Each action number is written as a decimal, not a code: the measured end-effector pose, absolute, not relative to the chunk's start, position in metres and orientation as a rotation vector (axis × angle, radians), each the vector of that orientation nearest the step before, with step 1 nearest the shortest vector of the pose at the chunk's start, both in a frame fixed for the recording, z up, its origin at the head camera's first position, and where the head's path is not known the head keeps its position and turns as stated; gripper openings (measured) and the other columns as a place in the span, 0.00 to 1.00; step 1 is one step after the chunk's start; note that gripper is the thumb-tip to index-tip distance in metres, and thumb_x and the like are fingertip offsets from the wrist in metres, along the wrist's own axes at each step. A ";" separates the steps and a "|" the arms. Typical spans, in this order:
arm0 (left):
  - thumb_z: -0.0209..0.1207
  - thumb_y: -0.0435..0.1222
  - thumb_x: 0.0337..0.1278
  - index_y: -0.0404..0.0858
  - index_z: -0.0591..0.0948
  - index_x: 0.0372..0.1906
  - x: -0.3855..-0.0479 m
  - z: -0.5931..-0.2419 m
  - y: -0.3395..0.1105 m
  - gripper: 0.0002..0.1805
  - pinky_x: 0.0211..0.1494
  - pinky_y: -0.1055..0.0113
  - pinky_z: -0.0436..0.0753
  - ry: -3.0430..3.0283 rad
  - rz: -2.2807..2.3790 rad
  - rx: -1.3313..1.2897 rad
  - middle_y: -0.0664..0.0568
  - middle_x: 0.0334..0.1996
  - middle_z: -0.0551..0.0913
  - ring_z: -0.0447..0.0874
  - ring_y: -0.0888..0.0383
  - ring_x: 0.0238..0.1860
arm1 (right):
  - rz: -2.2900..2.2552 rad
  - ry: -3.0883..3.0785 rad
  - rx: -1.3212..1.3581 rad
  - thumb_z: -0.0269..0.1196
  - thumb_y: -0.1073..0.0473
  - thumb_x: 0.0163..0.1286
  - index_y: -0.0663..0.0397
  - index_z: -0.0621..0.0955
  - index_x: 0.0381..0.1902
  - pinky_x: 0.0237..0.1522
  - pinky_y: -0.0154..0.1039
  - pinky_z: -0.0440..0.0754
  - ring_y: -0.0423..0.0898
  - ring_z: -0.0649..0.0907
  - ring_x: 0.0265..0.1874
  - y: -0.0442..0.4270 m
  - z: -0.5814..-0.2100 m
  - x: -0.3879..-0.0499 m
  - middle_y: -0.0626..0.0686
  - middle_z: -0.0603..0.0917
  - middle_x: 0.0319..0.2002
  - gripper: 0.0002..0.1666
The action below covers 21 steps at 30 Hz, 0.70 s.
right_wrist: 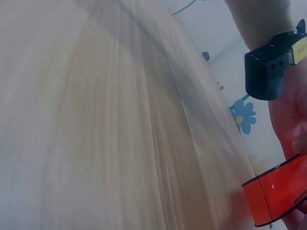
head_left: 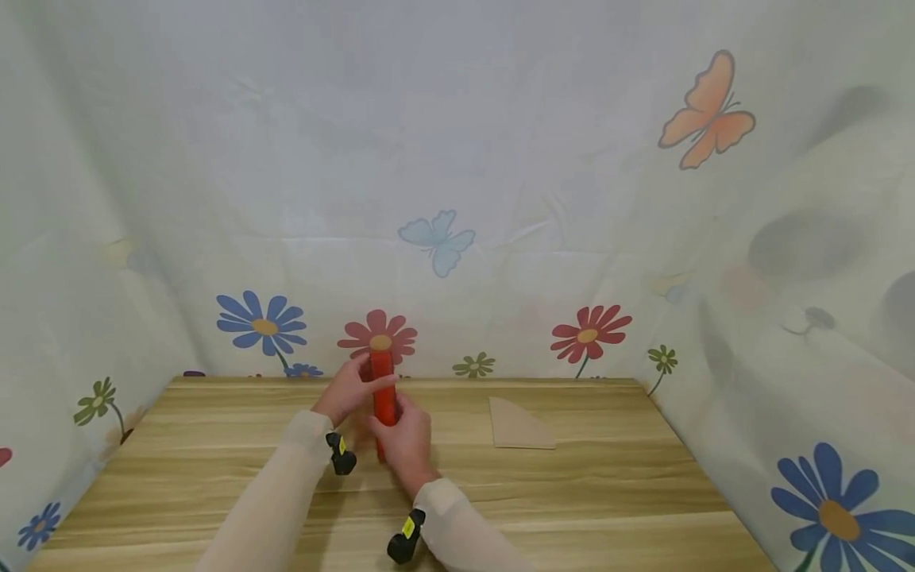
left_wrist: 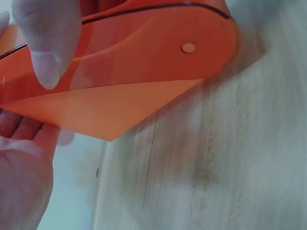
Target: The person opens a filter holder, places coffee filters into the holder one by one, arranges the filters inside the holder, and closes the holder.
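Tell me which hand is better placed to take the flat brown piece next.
Probably the right hand: it is nearer to the flat brown piece, while the left hand is farther, mostly left of the red object. Both hands grip this object, so the right would release first.

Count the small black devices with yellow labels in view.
2: one black device worn near the bare left hand, another black device worn near the bare right hand.

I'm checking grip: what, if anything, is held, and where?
A red object is held: in the head view, the left hand grips its upper part, the right hand its lower part.
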State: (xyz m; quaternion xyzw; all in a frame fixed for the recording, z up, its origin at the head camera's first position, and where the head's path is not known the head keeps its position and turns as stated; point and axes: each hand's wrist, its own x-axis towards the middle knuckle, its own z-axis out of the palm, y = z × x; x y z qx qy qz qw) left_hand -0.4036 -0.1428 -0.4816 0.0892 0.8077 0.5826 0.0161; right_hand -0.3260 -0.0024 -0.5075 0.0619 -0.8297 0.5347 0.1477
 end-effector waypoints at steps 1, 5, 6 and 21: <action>0.73 0.52 0.55 0.46 0.75 0.66 -0.403 -0.482 -0.142 0.35 0.73 0.42 0.73 2.514 1.819 0.286 0.48 0.61 0.82 0.78 0.46 0.63 | 1.528 -2.389 0.189 0.74 0.59 0.62 0.56 0.85 0.52 0.48 0.45 0.89 0.49 0.88 0.39 -0.001 -0.507 -0.325 0.54 0.90 0.43 0.20; 0.74 0.52 0.54 0.48 0.76 0.66 -0.397 -0.484 -0.138 0.35 0.72 0.44 0.75 2.504 1.862 0.300 0.50 0.60 0.83 0.79 0.47 0.62 | 1.513 -2.409 0.221 0.74 0.60 0.62 0.55 0.85 0.51 0.47 0.43 0.88 0.46 0.86 0.38 0.008 -0.503 -0.321 0.52 0.90 0.42 0.19; 0.74 0.52 0.55 0.49 0.76 0.65 -0.394 -0.484 -0.136 0.35 0.71 0.44 0.76 2.503 1.871 0.301 0.51 0.60 0.83 0.80 0.47 0.61 | 1.514 -2.410 0.233 0.74 0.60 0.62 0.54 0.85 0.51 0.47 0.43 0.88 0.46 0.86 0.38 0.011 -0.503 -0.320 0.52 0.90 0.42 0.19; 0.76 0.58 0.47 0.54 0.78 0.61 -0.364 -0.489 -0.123 0.35 0.62 0.52 0.85 2.622 1.896 0.256 0.56 0.56 0.85 0.83 0.50 0.57 | 1.579 -2.466 0.342 0.73 0.59 0.64 0.49 0.83 0.58 0.53 0.46 0.88 0.47 0.86 0.45 0.037 -0.497 -0.299 0.51 0.89 0.49 0.24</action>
